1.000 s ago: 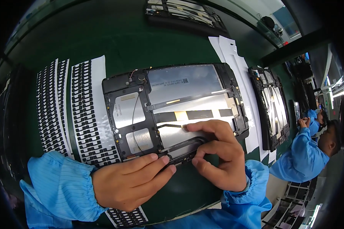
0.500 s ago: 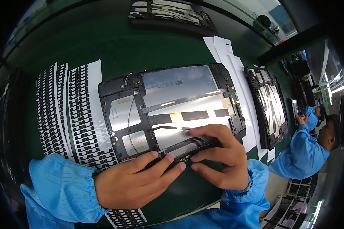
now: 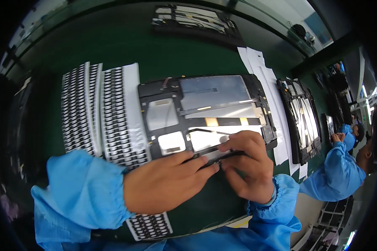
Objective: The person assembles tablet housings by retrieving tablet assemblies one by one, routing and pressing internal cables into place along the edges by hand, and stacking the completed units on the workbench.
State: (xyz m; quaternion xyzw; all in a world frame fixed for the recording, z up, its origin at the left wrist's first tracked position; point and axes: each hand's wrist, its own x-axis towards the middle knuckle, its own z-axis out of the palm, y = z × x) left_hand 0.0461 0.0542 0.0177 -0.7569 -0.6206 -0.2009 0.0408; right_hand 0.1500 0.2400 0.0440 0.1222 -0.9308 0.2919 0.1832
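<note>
Fingers (image 3: 207,172) of your left hand (image 3: 163,185) stretch nearly straight onto the lower edge of the black rectangular electronic unit with silver metal panels (image 3: 222,111), mid-frame. Your right hand (image 3: 252,172) curls half-closed at that edge; whether either hand grips anything, I cannot tell. White sheets with rows of black tabs (image 3: 133,104) lie at frame left.

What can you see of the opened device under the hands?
The device is flat and roughly rectangular, lying innards up on the green table. Its black frame holds silvery, metal-looking plates, a greyish panel and dark strips with gold patches. The left hand and right hand touch its near edge, partly hiding it.
</note>
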